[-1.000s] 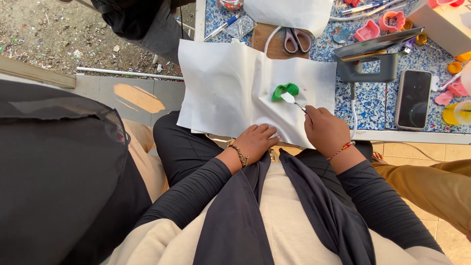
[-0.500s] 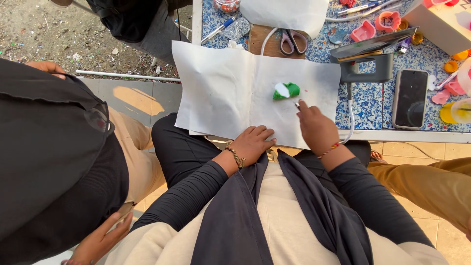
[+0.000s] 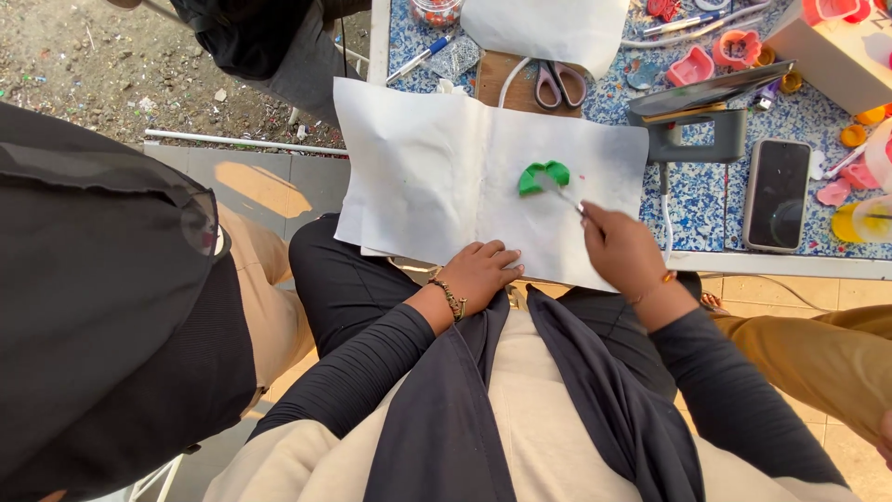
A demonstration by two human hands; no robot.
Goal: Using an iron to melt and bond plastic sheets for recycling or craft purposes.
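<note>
Right hand [image 3: 621, 249] pinched around a thin brush [image 3: 563, 193], tip touching the green piece [image 3: 543, 175] on the white sheet [image 3: 437, 177] — near the sheet's middle. Left hand [image 3: 481, 271] flat, fingers loosely spread, pressing the sheet's near edge. Best done with light strokes and steady downward pressure — paper kept from sliding.

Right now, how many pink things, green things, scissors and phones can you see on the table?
Pink moulds: 2, one beside the other
Green shape on the white paper: 1, with the right hand holding a thin tool to it
Scissors: 1
Phone: 1
Total: 5
</note>
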